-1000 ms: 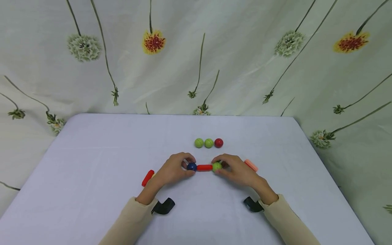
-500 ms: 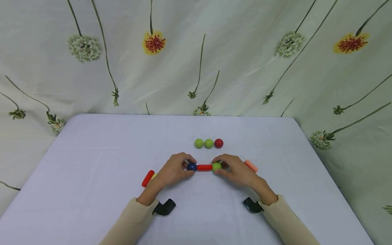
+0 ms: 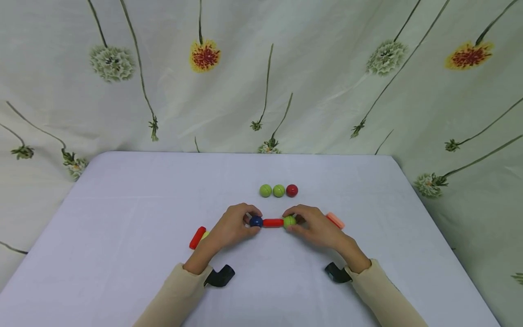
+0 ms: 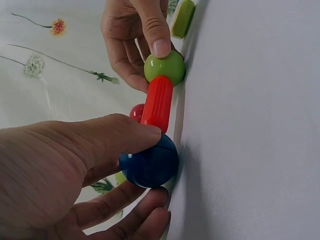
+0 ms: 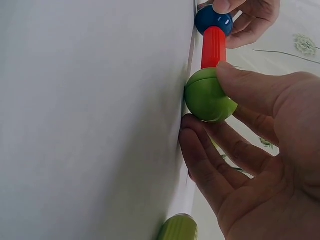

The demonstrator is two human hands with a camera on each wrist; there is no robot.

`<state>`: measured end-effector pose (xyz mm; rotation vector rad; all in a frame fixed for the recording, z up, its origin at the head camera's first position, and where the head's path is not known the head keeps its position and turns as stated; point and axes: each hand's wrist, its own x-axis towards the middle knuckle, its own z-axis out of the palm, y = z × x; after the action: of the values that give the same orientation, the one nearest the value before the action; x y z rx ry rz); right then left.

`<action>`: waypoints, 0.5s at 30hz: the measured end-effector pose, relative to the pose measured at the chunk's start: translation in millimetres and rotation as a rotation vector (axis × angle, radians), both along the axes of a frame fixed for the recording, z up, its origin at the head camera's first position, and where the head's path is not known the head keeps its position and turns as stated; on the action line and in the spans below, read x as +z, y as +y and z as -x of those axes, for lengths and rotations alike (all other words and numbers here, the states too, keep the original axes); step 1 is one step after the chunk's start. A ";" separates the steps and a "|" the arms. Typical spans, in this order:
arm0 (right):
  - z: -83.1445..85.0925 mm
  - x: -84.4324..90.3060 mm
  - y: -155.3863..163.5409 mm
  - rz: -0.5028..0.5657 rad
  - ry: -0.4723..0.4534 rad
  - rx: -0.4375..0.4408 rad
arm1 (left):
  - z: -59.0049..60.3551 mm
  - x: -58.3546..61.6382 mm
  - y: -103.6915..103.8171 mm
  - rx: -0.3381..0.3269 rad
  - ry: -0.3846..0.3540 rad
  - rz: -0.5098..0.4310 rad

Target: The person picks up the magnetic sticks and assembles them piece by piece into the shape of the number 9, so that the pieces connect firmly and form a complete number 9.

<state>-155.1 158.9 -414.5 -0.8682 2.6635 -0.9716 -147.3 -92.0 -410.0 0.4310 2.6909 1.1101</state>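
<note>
A short red ribbed rod [image 3: 273, 223] lies between a blue ball [image 3: 256, 221] and a green ball [image 3: 289, 221], touching both, in one line across the white-covered table. My left hand [image 3: 236, 225] pinches the blue ball between thumb and fingers. On the other end, my right hand [image 3: 316, 226] grips the green ball [image 5: 207, 97], its thumb near the joint with the rod. From the left wrist view, the rod [image 4: 157, 104] meets the blue ball [image 4: 152, 162] just beside my left thumb. Whether the ends are seated inside the balls cannot be made out.
Behind the hands, two green balls [image 3: 272, 190] and a red ball [image 3: 292, 190] form a row. By the left forearm lies another red rod [image 3: 198, 238] with a yellowish piece [image 3: 205, 235] partly hidden. An orange-pink rod [image 3: 335, 220] lies beyond the right hand. A yellow-green rod [image 5: 179, 227] shows in the right wrist view.
</note>
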 end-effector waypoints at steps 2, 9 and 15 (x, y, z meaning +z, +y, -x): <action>0.6 0.2 -0.1 -0.002 0.000 -0.002 | -1.3 1.6 -0.6 -0.001 0.001 0.003; 2.1 0.7 0.2 0.001 -0.009 -0.007 | -1.0 3.6 -0.3 -0.002 -0.001 0.003; 1.4 -2.0 0.2 -0.002 -0.012 -0.008 | -2.9 6.7 -1.7 0.002 -0.006 0.035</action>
<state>-156.5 159.1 -416.5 -0.8496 2.6598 -0.9723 -144.4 -93.7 -403.3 0.4194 2.7018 1.0620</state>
